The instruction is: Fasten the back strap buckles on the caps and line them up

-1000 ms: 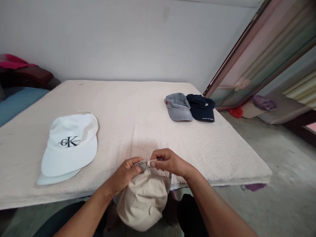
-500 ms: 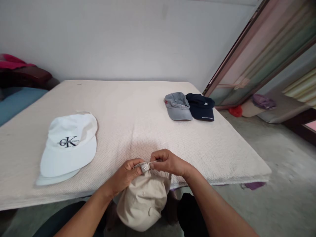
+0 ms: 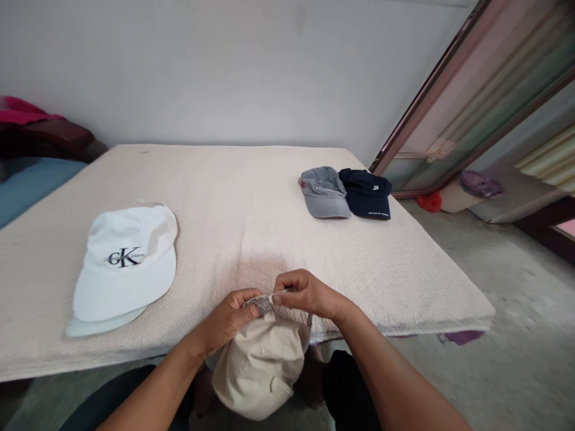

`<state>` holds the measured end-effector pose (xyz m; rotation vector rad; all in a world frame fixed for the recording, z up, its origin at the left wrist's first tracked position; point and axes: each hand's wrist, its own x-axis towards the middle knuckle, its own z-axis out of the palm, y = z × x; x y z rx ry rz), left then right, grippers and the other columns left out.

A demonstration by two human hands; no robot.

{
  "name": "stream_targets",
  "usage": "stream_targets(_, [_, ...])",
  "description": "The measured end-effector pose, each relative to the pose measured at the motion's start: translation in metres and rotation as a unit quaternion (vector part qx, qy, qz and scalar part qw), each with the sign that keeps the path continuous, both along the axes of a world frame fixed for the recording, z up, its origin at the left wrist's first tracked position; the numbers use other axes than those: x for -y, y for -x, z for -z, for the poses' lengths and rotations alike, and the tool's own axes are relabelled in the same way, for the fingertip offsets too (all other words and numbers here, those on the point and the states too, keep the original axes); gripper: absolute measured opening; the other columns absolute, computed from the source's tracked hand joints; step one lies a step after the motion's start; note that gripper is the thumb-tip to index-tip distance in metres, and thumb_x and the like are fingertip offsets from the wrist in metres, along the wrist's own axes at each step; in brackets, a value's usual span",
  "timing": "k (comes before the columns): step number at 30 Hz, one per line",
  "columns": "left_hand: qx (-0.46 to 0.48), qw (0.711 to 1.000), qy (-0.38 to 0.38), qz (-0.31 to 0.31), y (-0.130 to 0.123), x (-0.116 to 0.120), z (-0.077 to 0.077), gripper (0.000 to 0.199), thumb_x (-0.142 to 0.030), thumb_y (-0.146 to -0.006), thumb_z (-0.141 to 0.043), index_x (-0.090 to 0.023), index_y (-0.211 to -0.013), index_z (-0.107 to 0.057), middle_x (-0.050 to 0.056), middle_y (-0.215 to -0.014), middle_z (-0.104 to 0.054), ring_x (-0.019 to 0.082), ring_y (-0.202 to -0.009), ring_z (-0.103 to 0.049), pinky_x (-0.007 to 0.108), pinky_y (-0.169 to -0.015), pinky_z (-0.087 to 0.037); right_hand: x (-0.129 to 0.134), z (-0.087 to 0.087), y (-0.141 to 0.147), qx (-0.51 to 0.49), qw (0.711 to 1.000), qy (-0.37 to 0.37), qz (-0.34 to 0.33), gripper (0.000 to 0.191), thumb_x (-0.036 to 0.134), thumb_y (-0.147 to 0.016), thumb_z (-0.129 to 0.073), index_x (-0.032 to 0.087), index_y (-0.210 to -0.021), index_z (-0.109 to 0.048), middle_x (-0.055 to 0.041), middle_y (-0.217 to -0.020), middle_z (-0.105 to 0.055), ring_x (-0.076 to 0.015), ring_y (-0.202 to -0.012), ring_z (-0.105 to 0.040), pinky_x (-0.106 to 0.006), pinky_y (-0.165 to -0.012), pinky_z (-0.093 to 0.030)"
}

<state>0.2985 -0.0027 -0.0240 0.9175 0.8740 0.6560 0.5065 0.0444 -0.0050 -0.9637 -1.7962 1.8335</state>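
A beige cap [image 3: 260, 371] hangs crown down at the near edge of the cloth-covered surface, between my hands. My left hand [image 3: 231, 317] is closed on its back band, the thumb beside a metal buckle [image 3: 262, 306]. With thumb and forefinger, my right hand [image 3: 303, 295] pinches the strap [image 3: 281, 293] just right of that buckle. To the left lies a white cap [image 3: 128, 257] with black letters, on top of another pale cap [image 3: 108, 324] whose brim shows underneath. The beige cap's brim is mostly hidden.
A grey cap [image 3: 324, 191] and a navy cap [image 3: 366, 193] lie side by side near the right edge of the covered surface [image 3: 215, 185]. Behind it stands a pale wall [image 3: 202, 72]. A bin [image 3: 467, 191] stands on the floor at right, by a glass door.
The buckle has tilted slightly and looks darker now. Both hands keep their hold on the beige cap, and the other caps lie as before.
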Motion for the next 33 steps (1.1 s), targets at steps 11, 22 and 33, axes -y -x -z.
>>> stream_targets(11, [-0.033,0.999,-0.019,-0.022,-0.0034,-0.0008,-0.007,0.026,-0.041,-0.078,-0.066,-0.015,-0.082,-0.065,-0.002,-0.068,-0.053,0.01,-0.06,-0.042,0.022,-0.058,-0.032,0.0026,0.0019,0.0047,0.023,0.999,-0.024,0.015,0.02,0.029,-0.078,-0.063,0.015,-0.066,-0.055,0.0045,-0.06,-0.043,-0.0071,-0.056,-0.036,-0.021,-0.051,-0.028])
stream_targets(22, [-0.021,1.0,-0.001,0.001,-0.0012,0.0008,-0.0037,0.024,-0.038,-0.079,-0.066,-0.015,-0.085,-0.065,-0.001,-0.07,-0.053,0.011,-0.062,-0.043,0.023,-0.059,-0.033,0.0006,0.0028,0.0014,-0.021,0.999,0.045,-0.019,0.023,0.036,-0.078,-0.065,0.015,-0.07,-0.058,0.0048,-0.059,-0.044,-0.0069,-0.054,-0.036,-0.022,-0.05,-0.028])
stream_targets(33, [-0.01,1.0,0.008,0.002,0.0006,0.0021,-0.0022,0.026,-0.04,-0.084,-0.061,-0.014,-0.085,-0.064,0.0,-0.072,-0.052,0.011,-0.065,-0.042,0.023,-0.061,-0.033,0.0012,0.0034,0.0064,0.003,1.0,0.002,0.027,0.022,0.033,-0.078,-0.065,0.015,-0.067,-0.056,0.0049,-0.058,-0.043,-0.0068,-0.054,-0.034,-0.021,-0.049,-0.027])
